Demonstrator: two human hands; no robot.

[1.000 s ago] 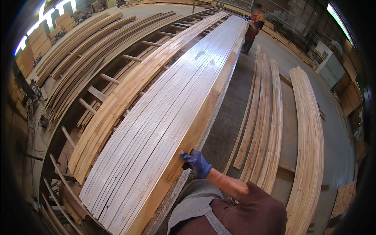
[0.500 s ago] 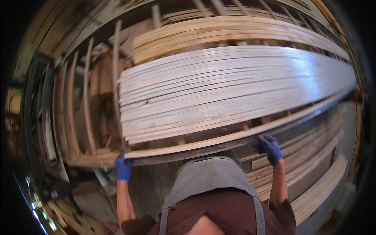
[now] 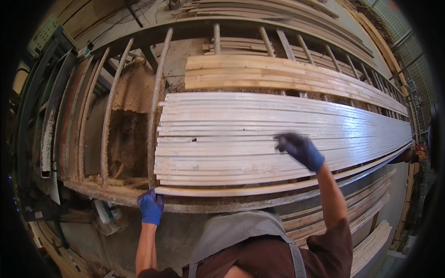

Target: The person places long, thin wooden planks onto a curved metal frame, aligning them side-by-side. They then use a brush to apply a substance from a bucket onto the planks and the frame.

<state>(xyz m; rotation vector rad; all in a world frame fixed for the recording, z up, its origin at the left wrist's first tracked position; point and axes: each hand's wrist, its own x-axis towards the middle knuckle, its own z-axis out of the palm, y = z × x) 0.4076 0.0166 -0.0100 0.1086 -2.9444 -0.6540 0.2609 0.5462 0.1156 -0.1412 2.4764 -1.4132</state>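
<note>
Several white-faced boards lie side by side on a metal roller frame. Along their near edge runs one narrow board, with a slim gap at its left part. My left hand, in a blue glove with dark fingers, is closed on the left end of this narrow board. Above the white boards is my right hand, gloved alike and slightly blurred, its fingers apart and pointing left. It holds nothing. Small dark marks show on the white faces.
Yellowish boards lie beyond the white ones across metal rollers. More planks are stacked below at the right. At the far right end a co-worker's hand is near the boards. Sawdust heaps beneath the rollers.
My right hand has left the narrow board's near side and risen over the white boards. The narrow board now lies closer to them. My left hand stays at its end.
</note>
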